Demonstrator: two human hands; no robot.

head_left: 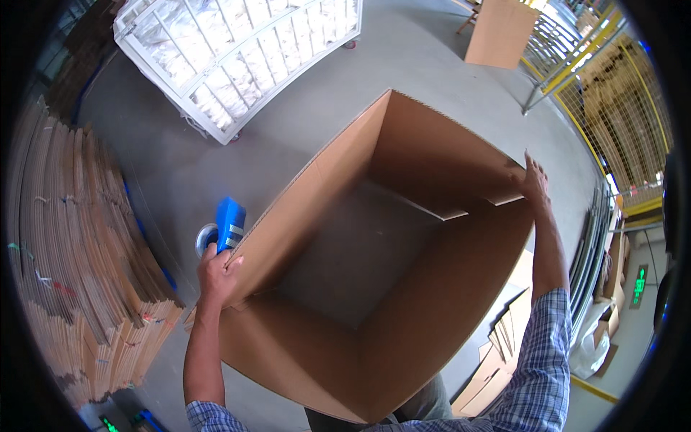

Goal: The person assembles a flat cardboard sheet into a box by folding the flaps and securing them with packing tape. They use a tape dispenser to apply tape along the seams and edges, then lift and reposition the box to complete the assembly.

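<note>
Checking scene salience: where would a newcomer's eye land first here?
Likely the large open cardboard box filling the centre. Then the bright blue tape dispenser in the left hand, at the box's left edge. The glaring white barred cart sits at upper left.

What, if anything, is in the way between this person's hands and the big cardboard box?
Nothing visible. The right hand is at the far right corner of the cardboard box, and the left hand is at its left rim. The left hand also holds a blue tape dispenser, outside the box.
</note>
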